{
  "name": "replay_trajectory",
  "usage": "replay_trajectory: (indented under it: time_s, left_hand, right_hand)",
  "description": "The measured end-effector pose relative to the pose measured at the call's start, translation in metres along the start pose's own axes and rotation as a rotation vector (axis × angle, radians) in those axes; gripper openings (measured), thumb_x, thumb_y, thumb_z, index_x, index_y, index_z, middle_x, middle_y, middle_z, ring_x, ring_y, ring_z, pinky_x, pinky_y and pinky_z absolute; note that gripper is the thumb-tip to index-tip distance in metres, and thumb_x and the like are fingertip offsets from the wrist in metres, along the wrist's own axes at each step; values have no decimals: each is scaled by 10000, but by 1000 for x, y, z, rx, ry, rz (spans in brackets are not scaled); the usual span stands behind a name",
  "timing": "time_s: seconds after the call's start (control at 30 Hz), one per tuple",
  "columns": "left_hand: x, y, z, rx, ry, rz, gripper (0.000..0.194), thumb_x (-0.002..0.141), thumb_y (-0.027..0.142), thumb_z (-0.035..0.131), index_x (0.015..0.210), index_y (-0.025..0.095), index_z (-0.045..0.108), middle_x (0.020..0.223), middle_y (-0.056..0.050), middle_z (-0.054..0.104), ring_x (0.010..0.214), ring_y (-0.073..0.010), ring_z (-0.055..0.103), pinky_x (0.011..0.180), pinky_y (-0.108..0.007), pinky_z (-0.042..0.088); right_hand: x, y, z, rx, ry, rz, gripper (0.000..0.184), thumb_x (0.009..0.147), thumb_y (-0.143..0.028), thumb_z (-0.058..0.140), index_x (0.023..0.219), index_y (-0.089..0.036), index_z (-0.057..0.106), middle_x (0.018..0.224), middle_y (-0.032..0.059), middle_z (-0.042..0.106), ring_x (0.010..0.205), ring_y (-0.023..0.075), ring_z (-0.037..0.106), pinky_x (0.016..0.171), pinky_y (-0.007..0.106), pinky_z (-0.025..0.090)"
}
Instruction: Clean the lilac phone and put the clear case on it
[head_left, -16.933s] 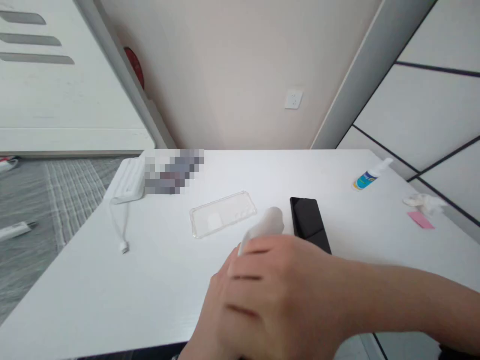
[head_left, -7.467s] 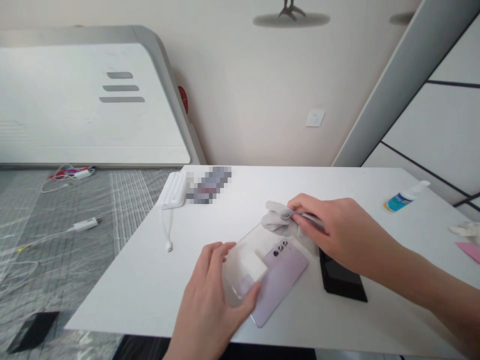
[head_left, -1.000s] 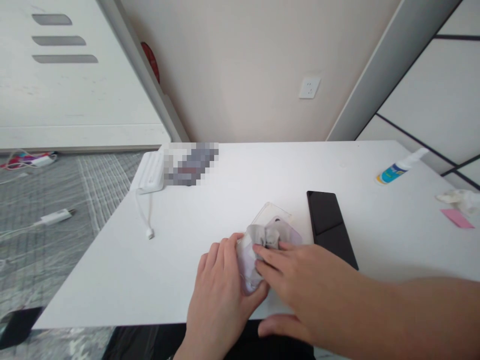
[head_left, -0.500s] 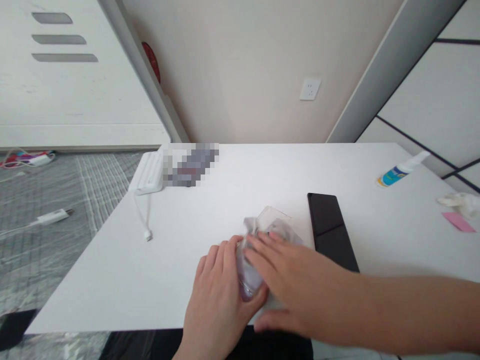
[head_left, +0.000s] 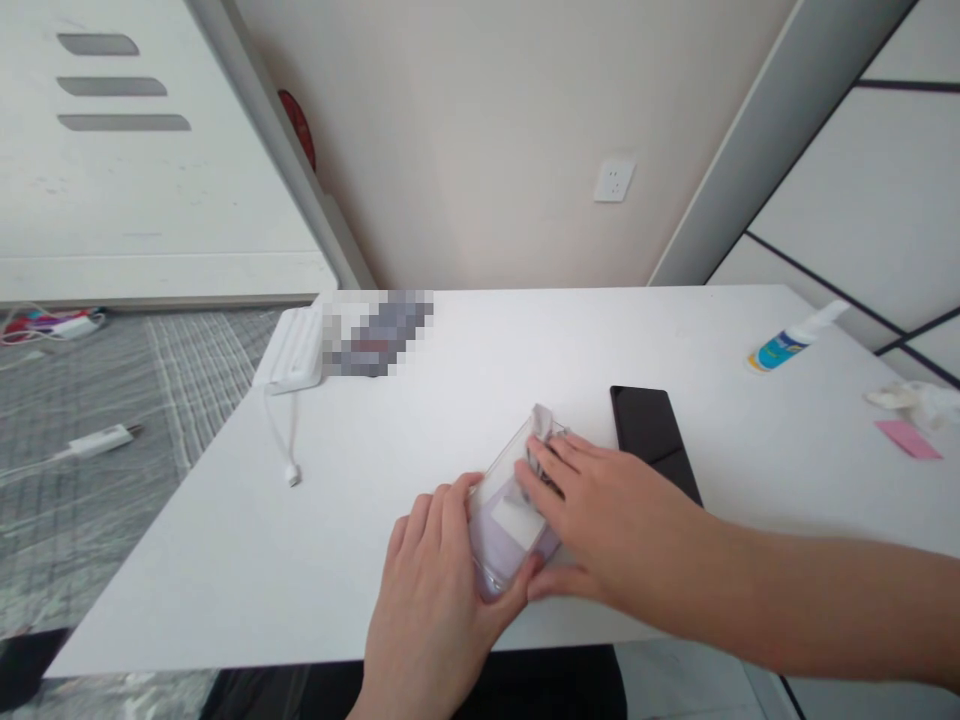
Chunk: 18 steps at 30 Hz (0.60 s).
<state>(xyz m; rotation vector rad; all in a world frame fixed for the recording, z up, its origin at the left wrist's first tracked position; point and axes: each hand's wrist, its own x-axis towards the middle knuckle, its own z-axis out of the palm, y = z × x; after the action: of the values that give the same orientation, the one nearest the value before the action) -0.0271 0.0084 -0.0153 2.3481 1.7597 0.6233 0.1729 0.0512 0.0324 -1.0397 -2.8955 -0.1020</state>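
Note:
A clear phone case [head_left: 495, 545] with a pale purple tint lies slanted on the white table [head_left: 225, 570]. My left hand [head_left: 435, 570] grips its near end, with the thumb on the right edge and the fingers along the left edge. My right hand [head_left: 607, 510] presses a crumpled whitish tissue [head_left: 541, 422] against the upper right part of the case. Its fingertips bear down on the tissue, and the palm hides some of both. A black phone [head_left: 649, 425] lies just beyond my right hand, partly covered by the forearm.
At the back left sits a white power strip [head_left: 292, 350] with a short cable, beside a blurred-out item [head_left: 386, 335]. On the right are a spray bottle [head_left: 784, 348], a pink slip [head_left: 907, 438] and a crumpled white tissue or cloth [head_left: 919, 402].
My right hand has slid the tissue up and away toward the far end of the case, uncovering more of its near part. My left hand keeps its hold.

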Motion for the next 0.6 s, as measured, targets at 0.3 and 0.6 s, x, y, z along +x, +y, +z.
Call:
replay_trajectory:
  time_s: [0.3, 0.6]
  left_hand:
    - [0, -2, 1, -11, 7, -15, 690, 859, 596, 718, 1345, 209, 417, 1108, -78, 618, 1009, -297, 617, 844, -473, 516]
    - [-2, 0, 2, 82, 27, -20, 616, 870, 441, 724, 1345, 187, 426, 1053, -71, 610, 968, -292, 623, 825, -462, 521]
  right_hand:
    - [5, 8, -9, 131, -20, -52, 698, 904, -649, 681, 1313, -86, 646, 1372, 170, 675, 1251, 334, 646, 1122, 481, 486]
    - [-13, -13, -5, 101, -6, -214, 877, 910, -750, 575, 1330, 17, 638, 1420, 279, 604, 1343, 409, 567, 1156, 528, 441]
